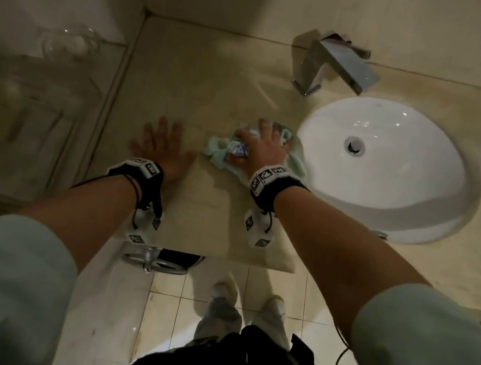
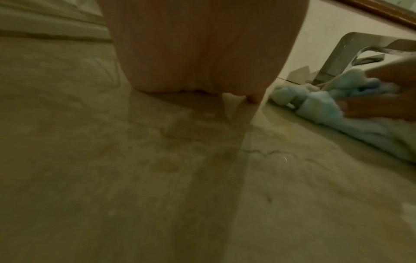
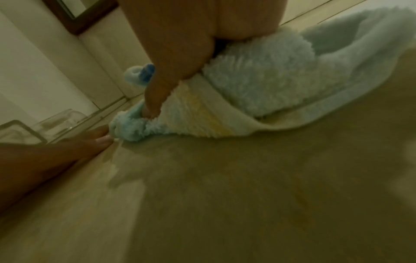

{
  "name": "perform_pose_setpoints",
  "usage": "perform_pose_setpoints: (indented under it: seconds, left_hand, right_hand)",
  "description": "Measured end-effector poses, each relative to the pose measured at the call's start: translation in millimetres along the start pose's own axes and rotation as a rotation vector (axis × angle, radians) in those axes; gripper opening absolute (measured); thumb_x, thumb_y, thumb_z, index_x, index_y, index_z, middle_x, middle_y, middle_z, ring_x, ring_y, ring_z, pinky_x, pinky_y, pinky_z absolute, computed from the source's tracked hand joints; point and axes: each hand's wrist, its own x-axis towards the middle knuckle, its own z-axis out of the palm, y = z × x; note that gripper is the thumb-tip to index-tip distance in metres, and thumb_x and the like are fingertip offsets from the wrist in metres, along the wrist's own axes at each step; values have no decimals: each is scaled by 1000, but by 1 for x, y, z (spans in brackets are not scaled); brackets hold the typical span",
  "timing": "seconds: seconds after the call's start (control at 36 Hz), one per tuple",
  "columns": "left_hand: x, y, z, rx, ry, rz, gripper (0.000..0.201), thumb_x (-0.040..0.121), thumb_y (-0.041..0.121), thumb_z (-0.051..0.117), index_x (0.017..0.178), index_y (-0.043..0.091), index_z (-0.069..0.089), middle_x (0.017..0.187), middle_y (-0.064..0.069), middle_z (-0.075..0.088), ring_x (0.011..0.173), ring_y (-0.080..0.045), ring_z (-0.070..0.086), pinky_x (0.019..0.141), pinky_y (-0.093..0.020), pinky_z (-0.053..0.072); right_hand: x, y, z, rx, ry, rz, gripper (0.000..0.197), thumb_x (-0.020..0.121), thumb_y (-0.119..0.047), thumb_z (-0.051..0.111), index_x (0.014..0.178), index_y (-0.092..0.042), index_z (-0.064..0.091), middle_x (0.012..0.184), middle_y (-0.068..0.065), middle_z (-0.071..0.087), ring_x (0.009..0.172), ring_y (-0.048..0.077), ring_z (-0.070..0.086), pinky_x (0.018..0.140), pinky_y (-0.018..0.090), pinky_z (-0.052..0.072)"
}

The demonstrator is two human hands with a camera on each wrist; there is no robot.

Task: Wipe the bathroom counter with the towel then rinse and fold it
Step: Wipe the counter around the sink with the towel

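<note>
A light blue-green towel (image 1: 220, 151) lies bunched on the beige counter (image 1: 197, 207), just left of the white sink (image 1: 418, 212). My right hand (image 1: 263, 144) is on top of the towel (image 3: 270, 85) and presses it down. Its fingers are spread, and cloth is bunched between the thumb (image 3: 157, 96) and the fingers. My left hand (image 1: 159, 146) rests flat on the bare counter with fingers straight, a short way left of the towel (image 2: 315, 105). It holds nothing. In the left wrist view only the heel of that hand (image 2: 202, 53) shows.
A chrome faucet (image 1: 338, 66) stands behind the sink by the back wall. Clear glass items (image 1: 65, 41) sit on a lower ledge at the far left. The counter's front edge (image 1: 205, 254) is near my wrists, with tiled floor and my feet below.
</note>
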Motion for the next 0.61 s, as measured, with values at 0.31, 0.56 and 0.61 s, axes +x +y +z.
perform_pose_setpoints:
  seconds: [0.31,0.56,0.61]
  left_hand:
    - [1,-1,-2,-1,-8,22,83,88,71,26,148,34,-17,154,6,-30,142,-28,-27,112,-60,-11]
    - [1,-3,-5,15,-36,42,82,90,69,28,148,33,-17,154,4,-31,142,-30,-26,111,-60,-10]
    - [1,-3,-6,10,-36,46,83,89,69,29,148,33,-17,153,4,-32,142,-30,-26,111,-60,-11]
  right_hand:
    - [66,-8,-15,67,-38,-26,66,73,-68,62,132,-45,44,158,4,12,145,36,6,112,63,11]
    - [90,-8,-21,147,-7,-25,69,71,-68,64,132,-43,44,157,6,14,145,36,7,113,63,8]
    - [91,-8,-24,142,2,-29,69,70,-68,66,130,-42,45,155,7,17,144,36,11,112,64,8]
